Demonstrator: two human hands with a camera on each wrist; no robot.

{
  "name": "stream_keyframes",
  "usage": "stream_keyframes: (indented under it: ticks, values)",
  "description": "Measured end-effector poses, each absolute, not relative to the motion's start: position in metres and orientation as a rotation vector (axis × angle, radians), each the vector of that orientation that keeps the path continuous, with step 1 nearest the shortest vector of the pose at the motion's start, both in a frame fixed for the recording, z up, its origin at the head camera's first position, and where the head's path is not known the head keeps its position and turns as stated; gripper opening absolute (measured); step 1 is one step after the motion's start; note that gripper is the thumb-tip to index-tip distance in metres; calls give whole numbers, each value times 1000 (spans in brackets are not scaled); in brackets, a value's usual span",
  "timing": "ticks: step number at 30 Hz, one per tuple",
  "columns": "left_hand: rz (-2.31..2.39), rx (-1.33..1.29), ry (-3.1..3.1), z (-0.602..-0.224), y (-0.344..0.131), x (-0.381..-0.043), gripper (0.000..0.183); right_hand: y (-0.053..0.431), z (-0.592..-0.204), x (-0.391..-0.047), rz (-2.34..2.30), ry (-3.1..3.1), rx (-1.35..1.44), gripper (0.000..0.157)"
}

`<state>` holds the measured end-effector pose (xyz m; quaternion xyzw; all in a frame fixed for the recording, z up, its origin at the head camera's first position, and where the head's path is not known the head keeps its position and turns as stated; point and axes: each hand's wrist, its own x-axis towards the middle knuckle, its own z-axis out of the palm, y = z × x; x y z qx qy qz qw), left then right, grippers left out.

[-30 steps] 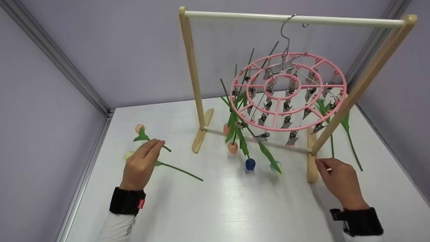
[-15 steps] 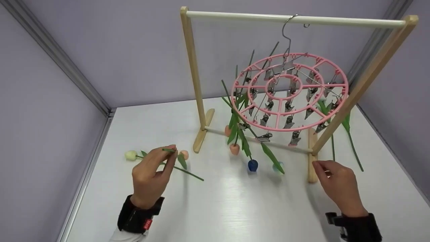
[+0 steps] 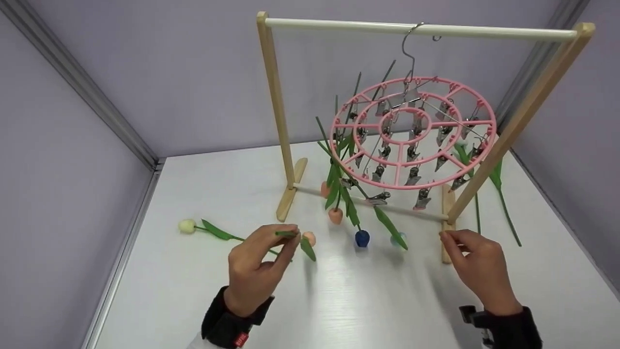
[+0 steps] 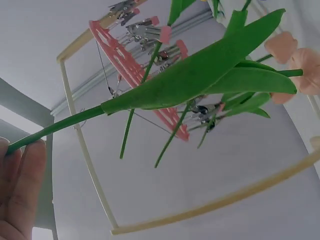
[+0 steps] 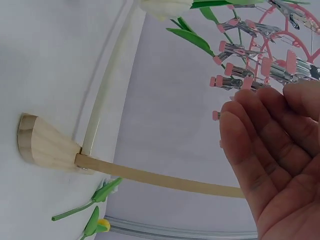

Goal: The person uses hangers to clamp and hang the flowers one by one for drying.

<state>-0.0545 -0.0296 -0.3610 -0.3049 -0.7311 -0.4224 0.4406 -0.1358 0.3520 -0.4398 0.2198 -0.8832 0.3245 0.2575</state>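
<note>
My left hand (image 3: 261, 269) pinches the stem of an artificial tulip (image 4: 195, 82) between thumb and fingers. Its peach bloom and a green leaf (image 3: 307, 249) stick out to the right of the fingers, over the table. Near the foot of the wooden rack, my right hand (image 3: 482, 269) hovers with loosely bent fingers and holds nothing. A pink round clip hanger (image 3: 399, 177) hangs from the rack's white bar (image 3: 339, 23). Several tulips hang bloom-down from clips on its left side, among them a blue tulip (image 3: 362, 238) and a peach tulip (image 3: 335, 215).
A pale yellow tulip (image 3: 187, 226) lies on the white table (image 3: 329, 310), its stem partly behind my left hand. Beyond the rack's right leg (image 3: 518, 126), more tulips lie with green stems (image 3: 508, 215). Bare metal clips (image 3: 422, 198) dangle along the hanger's front.
My left hand has carried the peach tulip from the table's left side rightward and turned it, bloom now to the right. The right hand has shifted slightly left.
</note>
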Motion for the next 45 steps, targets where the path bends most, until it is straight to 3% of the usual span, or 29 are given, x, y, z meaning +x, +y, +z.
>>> stream_keyframes:
  ticks: [8,16,26,45]
  values:
    - [-1203,-807,-1780,-363,-5,-65,14,329,-434,-129,975,-2343,634,10]
    - [-1363,-861,-1730,-365,17,-83,25,293,-426,-116,1135,-2336,773,16]
    - [-1503,-862,-1729,-365,38,-95,23,248,-413,-103,1204,-2236,949,32]
    - [-1740,-770,-1997,-371,50,-106,17,259,-406,-115,1188,-2213,910,22]
